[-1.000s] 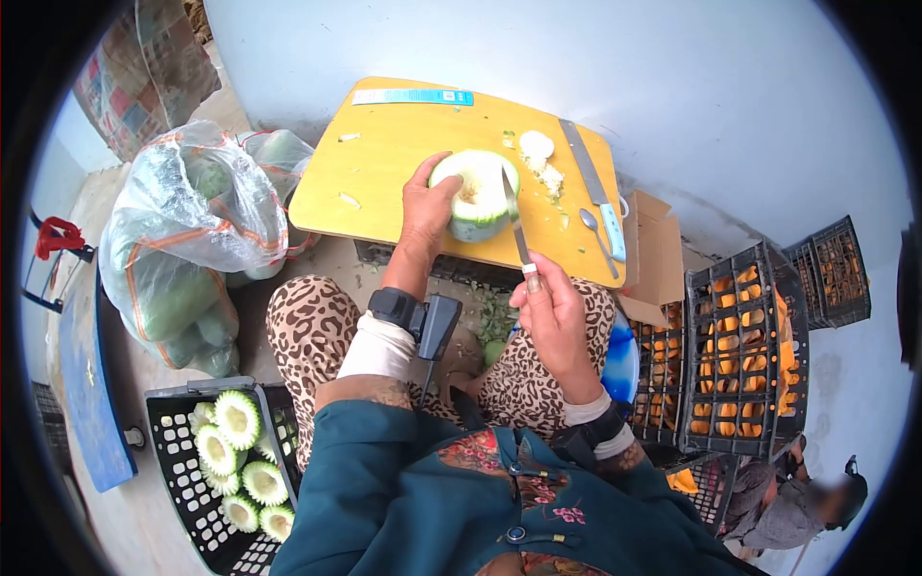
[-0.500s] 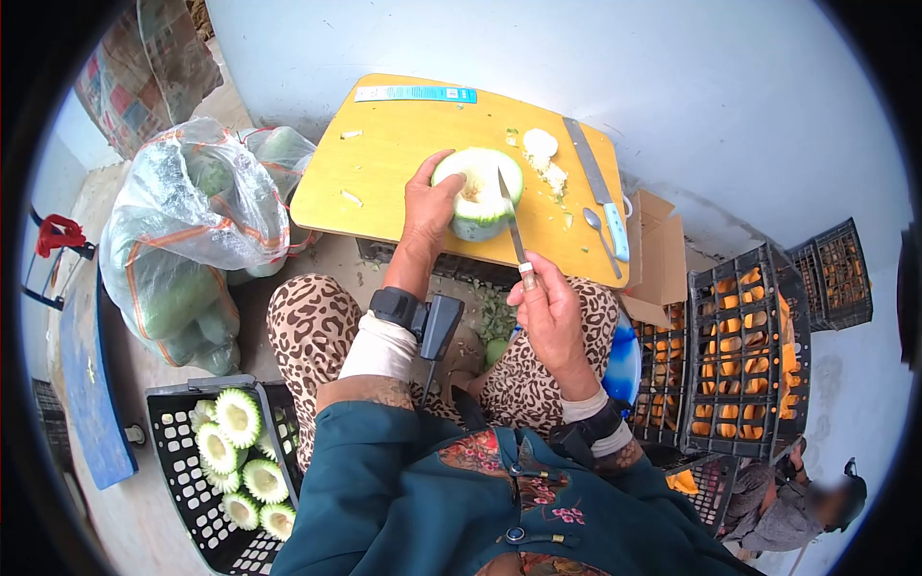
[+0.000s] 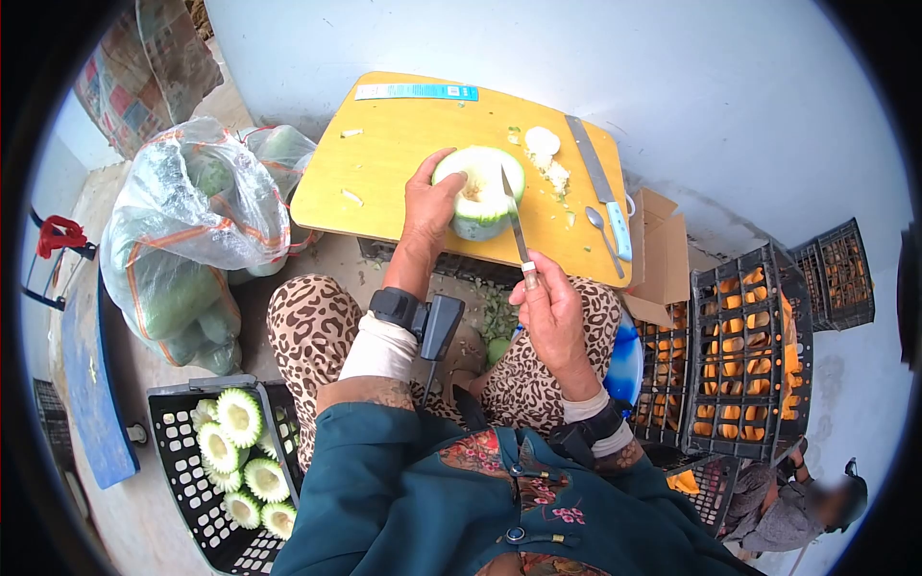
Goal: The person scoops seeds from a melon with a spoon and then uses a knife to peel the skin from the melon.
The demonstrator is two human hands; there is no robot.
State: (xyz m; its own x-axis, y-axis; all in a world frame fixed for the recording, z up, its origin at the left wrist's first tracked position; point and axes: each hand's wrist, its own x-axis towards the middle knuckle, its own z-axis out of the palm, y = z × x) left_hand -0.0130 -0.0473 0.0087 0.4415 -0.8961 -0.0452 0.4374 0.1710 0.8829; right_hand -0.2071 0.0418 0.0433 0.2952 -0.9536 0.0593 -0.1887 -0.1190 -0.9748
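The left hand point(image 3: 429, 206) wraps its grip closed around the side of the melon half point(image 3: 478, 190), which stands cut face up on the yellow desk point(image 3: 384, 163). The right hand point(image 3: 552, 317) has its grip closed on the handle of a small knife point(image 3: 516, 226), whose blade leans against the melon's right rim. Right of the melon lie white scraps point(image 3: 545, 154), a larger knife point(image 3: 601, 192) and a spoon point(image 3: 603, 235). The melon shows a green rind, pale flesh and a scooped hollow.
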